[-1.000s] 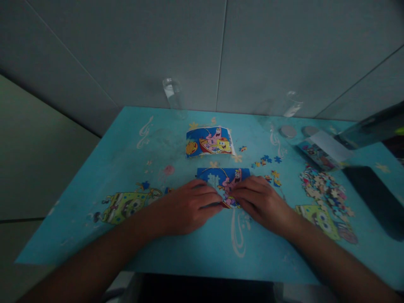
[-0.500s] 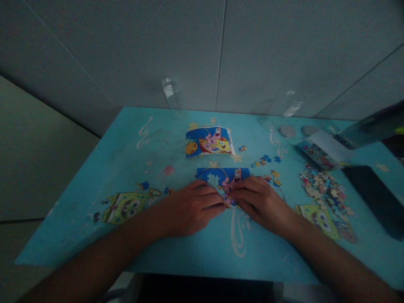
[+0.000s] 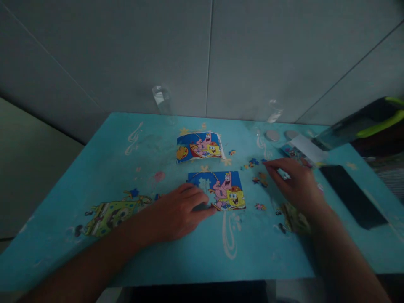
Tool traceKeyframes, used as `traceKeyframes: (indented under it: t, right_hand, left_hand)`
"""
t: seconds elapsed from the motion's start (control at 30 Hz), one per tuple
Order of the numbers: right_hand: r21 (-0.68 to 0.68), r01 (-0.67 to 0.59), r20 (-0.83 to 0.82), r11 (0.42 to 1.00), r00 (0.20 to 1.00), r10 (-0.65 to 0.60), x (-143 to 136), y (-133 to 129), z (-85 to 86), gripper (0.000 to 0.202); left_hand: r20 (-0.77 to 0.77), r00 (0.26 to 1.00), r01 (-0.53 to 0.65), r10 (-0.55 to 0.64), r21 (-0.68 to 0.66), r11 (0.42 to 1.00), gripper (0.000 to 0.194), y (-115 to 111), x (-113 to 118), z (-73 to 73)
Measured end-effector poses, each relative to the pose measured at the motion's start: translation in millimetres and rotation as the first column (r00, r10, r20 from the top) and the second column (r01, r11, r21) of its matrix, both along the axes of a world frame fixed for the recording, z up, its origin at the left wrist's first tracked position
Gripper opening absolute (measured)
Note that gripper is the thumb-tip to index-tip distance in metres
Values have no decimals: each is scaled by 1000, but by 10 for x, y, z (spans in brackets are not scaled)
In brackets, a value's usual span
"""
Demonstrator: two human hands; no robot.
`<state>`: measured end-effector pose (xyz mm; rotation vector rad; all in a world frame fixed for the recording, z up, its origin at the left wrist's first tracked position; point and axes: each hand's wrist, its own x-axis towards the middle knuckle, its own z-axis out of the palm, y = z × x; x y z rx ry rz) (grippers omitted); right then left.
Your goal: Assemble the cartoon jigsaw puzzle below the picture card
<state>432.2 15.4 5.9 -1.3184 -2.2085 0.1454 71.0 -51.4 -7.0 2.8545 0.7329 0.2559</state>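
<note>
A partly assembled cartoon jigsaw (image 3: 232, 189) lies on the light blue table, with a gap at its upper left where the table shows. My left hand (image 3: 181, 208) rests on the puzzle's lower left side, thumb and fingers apart, holding nothing visible. At the right, my right hand (image 3: 295, 179) pinches with thumb and index finger at a small blue piece (image 3: 264, 161) near the loose pieces (image 3: 253, 162). Behind the jigsaw lies the reference picture (image 3: 200, 146). One loose pink piece (image 3: 260, 206) sits right of the puzzle.
A dark phone-like slab (image 3: 352, 195) lies at the right. Clear cylinders stand at the back left (image 3: 163, 101) and back right (image 3: 274, 111), near a round lid (image 3: 272, 135). A dark bottle with a green strap (image 3: 356, 126) leans in at the right.
My right hand has left the jigsaw and moved right to the loose pieces, uncovering the puzzle's yellow character. My left hand stays at the puzzle. The view has shifted slightly.
</note>
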Motion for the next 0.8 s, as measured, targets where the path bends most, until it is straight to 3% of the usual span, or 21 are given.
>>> traceKeyframes:
  t: [0.2,0.47,0.6,0.8]
  right_hand:
    - [-99,79,102,992,992,-68,232,53,-9,22]
    - [-333,-30,109,942,992,70,223,-20,77,18]
    - [-328,9,120,944,992,32,179,-35,93,20]
    - [-272,-19,132,962,990,56,93,-25,16,21]
  left_hand:
    - [50,999,2,-3,21,1000,51,-9,-21,-25]
    - [72,997,12,-17,64,998,54,-7,-22,-38]
    - [118,993,16,-26,87,996,47,-23,9,-32]
    - [277,960,11,-47,131,991,16,-28,-53,14]
